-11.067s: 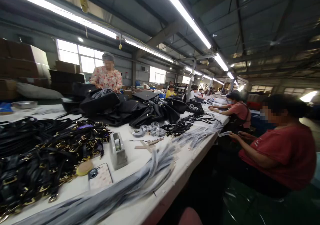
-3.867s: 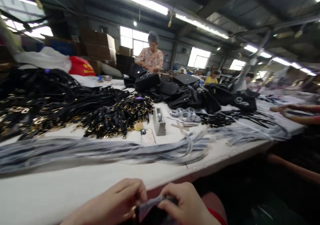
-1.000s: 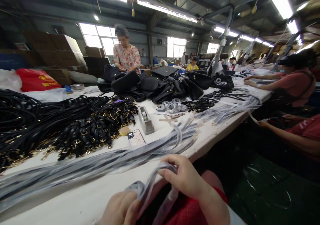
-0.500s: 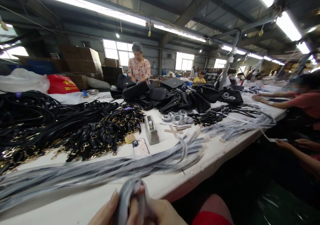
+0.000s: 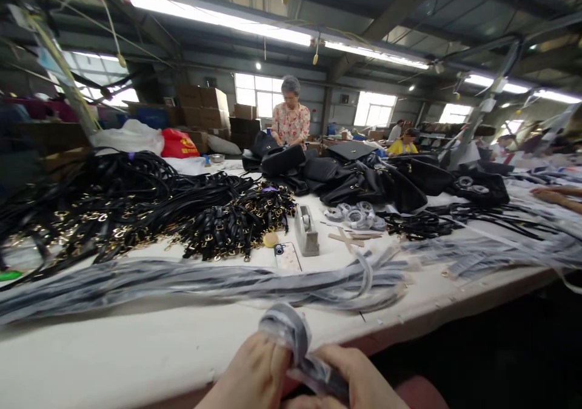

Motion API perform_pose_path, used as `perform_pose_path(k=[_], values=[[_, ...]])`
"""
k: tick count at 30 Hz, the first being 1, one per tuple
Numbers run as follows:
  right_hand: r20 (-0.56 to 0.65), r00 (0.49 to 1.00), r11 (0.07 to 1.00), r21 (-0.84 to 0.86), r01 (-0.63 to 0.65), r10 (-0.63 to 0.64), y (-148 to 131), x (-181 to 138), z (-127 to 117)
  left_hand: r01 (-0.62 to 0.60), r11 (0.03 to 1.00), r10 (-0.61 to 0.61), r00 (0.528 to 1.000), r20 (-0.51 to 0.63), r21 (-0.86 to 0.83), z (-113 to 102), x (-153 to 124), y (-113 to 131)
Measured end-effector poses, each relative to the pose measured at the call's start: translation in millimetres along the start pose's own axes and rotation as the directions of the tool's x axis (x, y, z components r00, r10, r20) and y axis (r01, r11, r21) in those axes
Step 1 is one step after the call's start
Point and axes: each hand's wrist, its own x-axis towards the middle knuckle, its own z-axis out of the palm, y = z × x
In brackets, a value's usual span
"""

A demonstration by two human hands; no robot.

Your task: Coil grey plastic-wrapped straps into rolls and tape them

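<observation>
Head view: your left hand (image 5: 259, 369) is gripping a plastic-wrapped grey strap (image 5: 299, 341) by its loop, your right hand (image 5: 359, 375) is holding its lower part, beside the table's (image 5: 113, 360) near edge. The bottom border is cutting both hands. Yellow print on the red bag (image 5: 175, 142) is appearing too small for reading.
</observation>
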Motion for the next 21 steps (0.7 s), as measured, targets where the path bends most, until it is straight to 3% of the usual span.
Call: perform_pose_path(k=[2, 5, 8, 12, 16, 18, 21], values=[[-0.079, 0.994, 0.976, -0.202, -0.084, 0.070, -2, -1, -7, 0.012, 0.984, -0.040, 0.987, 0.157, 0.176, -4, 6, 4], [-0.081, 0.995, 0.906, -0.413, -0.090, 0.062, -5, -7, -17, 0.107, 0.965, -0.192, 0.909, 0.369, 0.239, -12, 17, 10], [-0.055, 0.998, 0.890, -0.456, -0.002, -0.026, -5, -10, -28, 0.165, 0.971, -0.232, 0.819, 0.524, 0.172, -23, 26, 16], [-0.007, 0.997, 0.861, -0.505, 0.061, -0.074, 10, -7, -38, 0.278, 0.960, -0.201, 0.747, 0.634, -0.023, -38, 32, 21], [-0.125, 0.986, 0.881, -0.471, 0.036, -0.107, 22, -7, -37, 0.499, 0.861, -0.276, 0.623, 0.732, -0.101, -46, 36, 21], [-0.090, 0.990, 0.889, -0.454, 0.057, -0.109, 20, -8, -33, 0.496, 0.862, -0.268, 0.619, 0.738, -0.104, -46, 39, 20], [0.004, 0.997, 0.909, -0.410, 0.069, -0.074, 12, -8, -28, 0.423, 0.905, -0.295, 0.698, 0.652, -0.043, -44, 44, 16]])
